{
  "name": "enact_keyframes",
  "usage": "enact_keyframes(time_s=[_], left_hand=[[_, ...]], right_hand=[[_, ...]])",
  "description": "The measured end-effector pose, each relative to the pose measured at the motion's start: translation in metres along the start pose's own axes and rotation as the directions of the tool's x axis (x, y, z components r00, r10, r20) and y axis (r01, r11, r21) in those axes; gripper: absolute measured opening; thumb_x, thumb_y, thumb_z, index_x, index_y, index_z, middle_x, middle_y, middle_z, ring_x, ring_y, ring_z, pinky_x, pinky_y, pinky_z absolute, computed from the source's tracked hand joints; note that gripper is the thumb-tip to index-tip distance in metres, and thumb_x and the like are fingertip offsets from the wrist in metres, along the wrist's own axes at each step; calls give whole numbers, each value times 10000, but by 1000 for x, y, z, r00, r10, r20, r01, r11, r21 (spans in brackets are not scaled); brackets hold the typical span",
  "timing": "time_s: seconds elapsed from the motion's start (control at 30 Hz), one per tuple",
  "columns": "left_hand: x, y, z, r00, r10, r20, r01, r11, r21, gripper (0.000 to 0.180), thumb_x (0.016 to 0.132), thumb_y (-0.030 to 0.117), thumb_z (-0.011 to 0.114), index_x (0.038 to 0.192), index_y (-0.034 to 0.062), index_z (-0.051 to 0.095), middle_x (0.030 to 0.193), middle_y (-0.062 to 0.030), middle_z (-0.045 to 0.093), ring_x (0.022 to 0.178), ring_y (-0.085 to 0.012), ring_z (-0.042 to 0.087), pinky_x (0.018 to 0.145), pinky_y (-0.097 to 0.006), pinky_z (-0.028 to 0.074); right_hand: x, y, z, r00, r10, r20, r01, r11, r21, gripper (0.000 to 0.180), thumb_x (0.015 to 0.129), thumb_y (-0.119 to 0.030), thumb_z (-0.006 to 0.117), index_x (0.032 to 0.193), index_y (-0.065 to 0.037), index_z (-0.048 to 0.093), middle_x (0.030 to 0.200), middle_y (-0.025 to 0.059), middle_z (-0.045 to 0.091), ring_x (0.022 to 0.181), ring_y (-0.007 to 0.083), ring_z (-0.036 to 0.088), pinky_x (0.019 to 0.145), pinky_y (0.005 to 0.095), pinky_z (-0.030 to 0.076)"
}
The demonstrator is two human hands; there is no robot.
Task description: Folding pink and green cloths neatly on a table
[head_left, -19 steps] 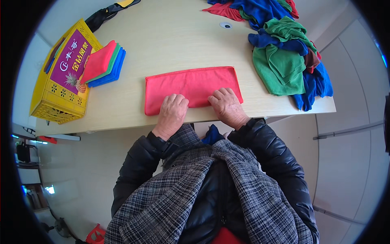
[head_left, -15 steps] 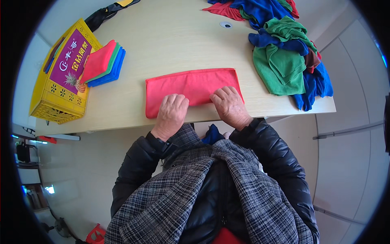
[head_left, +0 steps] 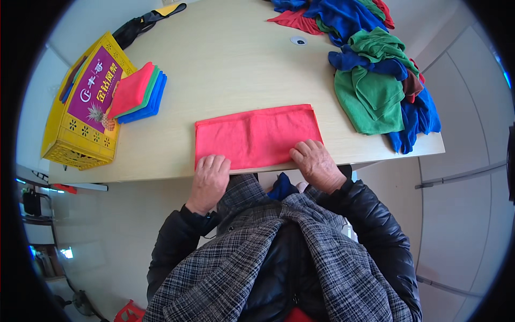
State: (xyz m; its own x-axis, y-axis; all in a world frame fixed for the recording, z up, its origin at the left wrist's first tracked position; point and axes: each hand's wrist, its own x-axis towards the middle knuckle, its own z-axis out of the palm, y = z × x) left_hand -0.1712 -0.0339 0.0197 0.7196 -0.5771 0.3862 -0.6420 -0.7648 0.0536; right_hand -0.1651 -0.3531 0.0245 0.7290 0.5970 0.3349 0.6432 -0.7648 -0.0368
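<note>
While lying flat at the pale wooden table's (head_left: 225, 59) near edge, long axis left to right: red rectangular microfibre cloth (head_left: 256, 135). Left hand (head_left: 208, 181) and right hand (head_left: 316, 164) palm-down on near corners, fingers together, pointing away.

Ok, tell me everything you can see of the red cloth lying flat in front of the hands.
The red rectangular cloth looks like soft microfibre, with a stitched hem along its edges. It lies flat on the pale wooden table, long side toward the person, near the table's front edge. A faint vertical crease runs down its middle. The left hand rests on its near left corner and the right hand on its near right corner, both palm-down. Nothing else touches it; it lies apart from the other cloths.
</note>
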Motion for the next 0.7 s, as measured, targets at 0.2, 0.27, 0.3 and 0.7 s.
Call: enact_keyframes(time_s=[0.2,0.27,0.3,0.7], left_hand=[[-4,-14,-16,1000,-13,0,13,999,37,227,812,50,646,1030,3,605,1041,-132,597,984,-305,582,874,-414,481],[2,-17,-23,999,-25,-36,25,1000,18,242,811,38,668,1042,-1,607,1069,-157,605,1009,-337,587,891,-438,482],[7,-19,-28,999,-25,-39,26,1000,18,242,811,38,668,1042,-1,607,1069,-157,605,1009,-337,587,891,-438,482],[126,-99,-95,969,28,-247,10,988,151,108,918,31,577,1022,4,565,988,-154,552,985,-350,576,857,-428,493]], right_hand=[[-5,19,-15,998,27,51,-26,1000,-12,173,831,-87,590,1002,-61,594,947,87,566,928,271,577,820,395,475],[-1,23,-24,999,19,47,-18,1000,-18,165,833,-83,593,996,-60,593,936,88,568,914,274,580,813,398,476],[2,27,-30,999,40,-17,-40,999,5,166,823,-67,617,986,-55,597,920,97,575,900,289,587,806,405,483],[102,91,-106,960,32,-280,-31,999,10,139,825,-51,694,933,-39,607,859,136,593,858,352,621,743,433,515]])
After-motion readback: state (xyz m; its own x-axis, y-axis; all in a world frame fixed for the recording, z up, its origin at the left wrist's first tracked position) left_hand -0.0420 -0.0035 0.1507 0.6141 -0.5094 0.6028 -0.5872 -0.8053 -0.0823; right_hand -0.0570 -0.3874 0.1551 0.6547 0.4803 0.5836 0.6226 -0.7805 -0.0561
